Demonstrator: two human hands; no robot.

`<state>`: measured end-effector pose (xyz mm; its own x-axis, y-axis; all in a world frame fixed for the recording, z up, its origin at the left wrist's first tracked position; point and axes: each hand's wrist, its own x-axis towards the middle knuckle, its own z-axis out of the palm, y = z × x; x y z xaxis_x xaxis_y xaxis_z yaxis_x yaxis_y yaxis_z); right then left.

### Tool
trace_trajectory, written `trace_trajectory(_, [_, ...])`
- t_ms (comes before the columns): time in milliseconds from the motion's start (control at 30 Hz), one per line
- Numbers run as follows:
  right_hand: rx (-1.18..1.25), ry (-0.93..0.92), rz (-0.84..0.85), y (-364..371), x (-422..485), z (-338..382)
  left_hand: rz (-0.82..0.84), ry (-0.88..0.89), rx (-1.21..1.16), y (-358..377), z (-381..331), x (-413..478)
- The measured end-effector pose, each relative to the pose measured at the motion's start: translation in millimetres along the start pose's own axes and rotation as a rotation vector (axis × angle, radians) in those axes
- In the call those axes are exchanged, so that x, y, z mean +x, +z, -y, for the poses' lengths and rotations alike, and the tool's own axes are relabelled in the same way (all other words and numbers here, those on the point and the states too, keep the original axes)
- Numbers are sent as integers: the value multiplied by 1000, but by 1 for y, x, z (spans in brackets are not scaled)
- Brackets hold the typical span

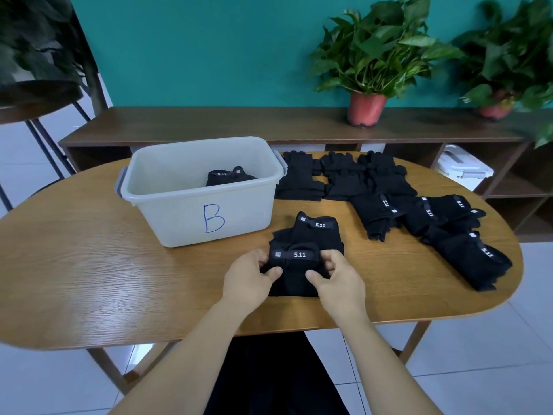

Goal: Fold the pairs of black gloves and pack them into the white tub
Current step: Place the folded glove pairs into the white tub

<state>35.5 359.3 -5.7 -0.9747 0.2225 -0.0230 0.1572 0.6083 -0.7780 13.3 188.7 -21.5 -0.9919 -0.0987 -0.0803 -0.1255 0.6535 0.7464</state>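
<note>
Hands (250,275) pinch "5.11" gloves (294,284) — tub (179,211) (marked "B").

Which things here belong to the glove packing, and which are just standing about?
Job: glove pair held by left hand and right hand; loose gloves; tub; folded pair inside it.
Idle: plants; shelf; lidded box.

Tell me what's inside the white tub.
One folded pair of black gloves shows in the white tub, toward its far right. The near wall hides the bottom in front, so more could lie there.
</note>
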Motion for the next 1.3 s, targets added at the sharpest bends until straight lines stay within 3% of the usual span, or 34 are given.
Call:
trace_trajectory(367, [420, -2, 4, -11, 2, 5, 52, -30, -297, -29, -22, -7])
trace_trajectory(633, [456, -244, 68, -65, 45, 117, -57, 97, -461, -130, -97, 7])
trace_trajectory(800, [378, -319, 193, -50, 100, 180, -142, 40, -398, -188, -107, 45])
trace_trajectory(967, [184, -325, 299, -13, 149, 198, -99, -77, -396, -205, -76, 90])
trace_trajectory(1300, [-265, -387, 499, 10, 177, 195, 171, -231, -309, -192, -25, 139])
